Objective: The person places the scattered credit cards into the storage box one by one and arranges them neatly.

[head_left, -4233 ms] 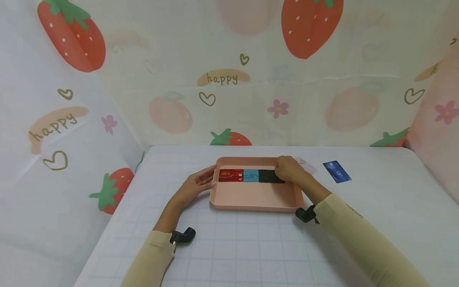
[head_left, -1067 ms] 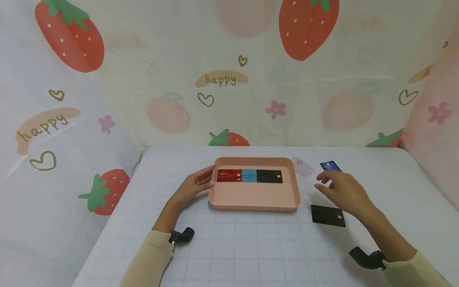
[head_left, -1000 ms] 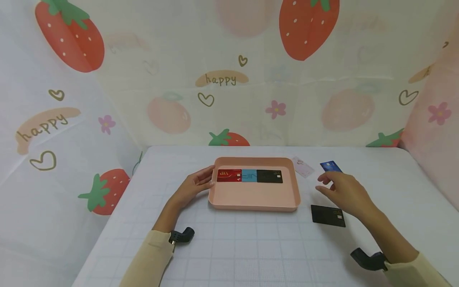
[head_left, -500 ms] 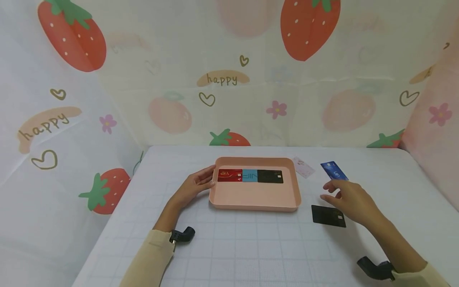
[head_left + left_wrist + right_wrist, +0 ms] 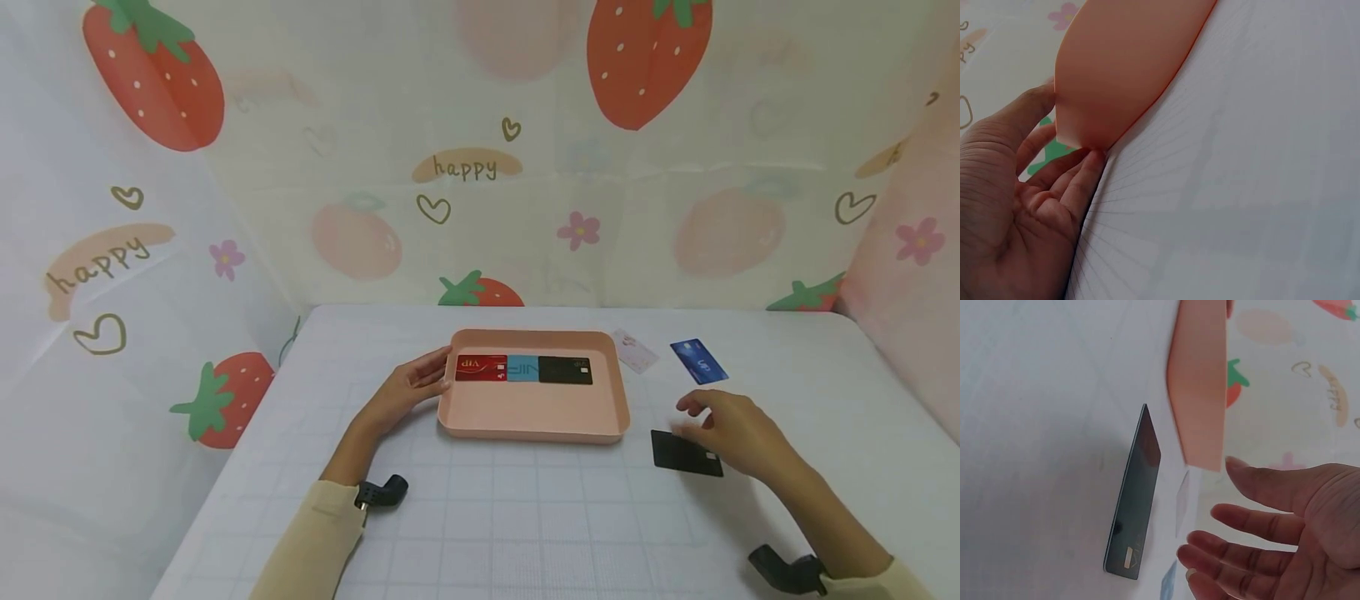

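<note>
A shallow pink tray (image 5: pixel 532 417) lies on the table, with a red VIP card (image 5: pixel 480 368), a light-blue card (image 5: pixel 522 368) and a black card (image 5: pixel 564 371) in a row inside. My left hand (image 5: pixel 397 396) holds the tray's left side, thumb at the rim and fingertips against the outer wall in the left wrist view. My right hand (image 5: pixel 738 433) hovers above another black card (image 5: pixel 682 454) on the table, right of the tray. In the right wrist view its fingers are spread apart and hold nothing; that black card (image 5: pixel 1135 500) lies apart from them.
A pale pink card (image 5: pixel 635 352) lies beside the tray's far right corner. Farther right is a blue card (image 5: pixel 699 361). The white tablecloth (image 5: pixel 510 517) has a grid pattern, and a strawberry-print backdrop (image 5: pixel 637 242) stands behind the table.
Earlier my right hand was over the tray's black card; it moved out right, and another black card now lies on the table. Lately it shifted toward me, uncovering the blue card. My left hand stayed put.
</note>
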A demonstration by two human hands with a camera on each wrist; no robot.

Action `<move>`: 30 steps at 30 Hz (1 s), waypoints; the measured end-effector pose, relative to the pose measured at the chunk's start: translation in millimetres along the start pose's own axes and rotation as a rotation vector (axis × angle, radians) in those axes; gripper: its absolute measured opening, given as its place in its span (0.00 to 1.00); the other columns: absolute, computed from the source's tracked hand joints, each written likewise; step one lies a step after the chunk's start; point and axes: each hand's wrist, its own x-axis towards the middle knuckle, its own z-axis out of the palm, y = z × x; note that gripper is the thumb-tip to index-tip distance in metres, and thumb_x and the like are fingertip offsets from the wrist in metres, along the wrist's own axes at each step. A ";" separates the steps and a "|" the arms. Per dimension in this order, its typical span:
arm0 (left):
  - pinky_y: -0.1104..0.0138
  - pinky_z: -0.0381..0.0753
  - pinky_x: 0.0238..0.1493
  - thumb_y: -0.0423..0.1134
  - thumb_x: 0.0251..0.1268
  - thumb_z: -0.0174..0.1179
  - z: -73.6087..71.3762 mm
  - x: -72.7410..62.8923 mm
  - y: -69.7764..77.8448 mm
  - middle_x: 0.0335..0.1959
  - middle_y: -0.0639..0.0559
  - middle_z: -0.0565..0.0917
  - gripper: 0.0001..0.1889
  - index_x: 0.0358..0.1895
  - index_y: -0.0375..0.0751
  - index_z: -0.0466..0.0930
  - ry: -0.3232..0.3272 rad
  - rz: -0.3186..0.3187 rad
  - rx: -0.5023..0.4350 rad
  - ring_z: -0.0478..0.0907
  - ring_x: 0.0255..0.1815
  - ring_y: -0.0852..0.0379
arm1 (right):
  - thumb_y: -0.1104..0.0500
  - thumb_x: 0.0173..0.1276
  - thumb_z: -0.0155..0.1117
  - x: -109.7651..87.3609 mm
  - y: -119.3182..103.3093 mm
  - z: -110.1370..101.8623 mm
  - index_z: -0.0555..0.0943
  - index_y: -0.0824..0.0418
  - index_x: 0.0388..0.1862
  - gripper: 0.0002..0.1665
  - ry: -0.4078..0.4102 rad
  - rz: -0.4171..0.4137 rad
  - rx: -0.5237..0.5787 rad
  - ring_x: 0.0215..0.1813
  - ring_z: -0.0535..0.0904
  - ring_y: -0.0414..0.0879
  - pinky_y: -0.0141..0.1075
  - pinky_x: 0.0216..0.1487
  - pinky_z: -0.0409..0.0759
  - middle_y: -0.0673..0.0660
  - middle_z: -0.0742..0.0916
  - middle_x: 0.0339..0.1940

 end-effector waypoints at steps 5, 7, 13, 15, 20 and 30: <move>0.68 0.71 0.68 0.35 0.72 0.64 -0.7 0.8 -1.1 0.78 0.45 0.65 0.35 0.79 0.44 0.62 -0.009 0.006 0.020 0.65 0.76 0.48 | 0.52 0.62 0.77 -1.1 5.9 2.7 0.83 0.67 0.53 0.26 -0.018 0.004 -0.015 0.36 0.80 0.49 0.38 0.30 0.80 0.65 0.86 0.45; 0.67 0.71 0.69 0.35 0.72 0.64 -0.9 1.4 -1.6 0.78 0.45 0.65 0.35 0.79 0.44 0.61 -0.012 0.014 0.024 0.65 0.76 0.47 | 0.52 0.60 0.79 -1.5 8.1 3.0 0.83 0.67 0.53 0.27 -0.027 0.002 -0.025 0.36 0.80 0.48 0.38 0.30 0.79 0.64 0.86 0.45; 0.67 0.71 0.68 0.36 0.72 0.64 -1.1 1.5 -0.7 0.78 0.45 0.65 0.35 0.79 0.43 0.61 -0.013 0.017 0.046 0.65 0.76 0.47 | 0.51 0.53 0.83 -2.7 12.6 2.7 0.83 0.65 0.53 0.33 -0.085 0.022 -0.043 0.38 0.78 0.49 0.42 0.33 0.79 0.62 0.85 0.45; 0.67 0.71 0.68 0.36 0.72 0.64 -1.0 1.3 0.1 0.78 0.45 0.65 0.35 0.79 0.43 0.61 -0.014 0.015 0.047 0.65 0.76 0.47 | 0.51 0.51 0.84 -3.0 13.8 3.2 0.82 0.65 0.54 0.34 -0.101 0.033 -0.050 0.39 0.78 0.50 0.43 0.34 0.80 0.62 0.85 0.45; 0.67 0.71 0.68 0.35 0.72 0.64 -1.1 0.1 0.5 0.78 0.45 0.65 0.35 0.79 0.43 0.61 -0.014 0.019 0.061 0.65 0.76 0.47 | 0.53 0.48 0.86 -3.8 15.5 3.4 0.82 0.65 0.54 0.36 -0.122 0.051 -0.068 0.41 0.78 0.53 0.48 0.37 0.82 0.64 0.84 0.45; 0.66 0.71 0.69 0.34 0.72 0.63 -0.4 -0.1 0.0 0.78 0.45 0.65 0.35 0.79 0.42 0.61 -0.016 0.028 0.071 0.65 0.76 0.46 | 0.54 0.46 0.87 -5.0 21.5 6.4 0.82 0.65 0.52 0.35 -0.123 0.030 -0.073 0.43 0.79 0.55 0.55 0.43 0.82 0.64 0.84 0.44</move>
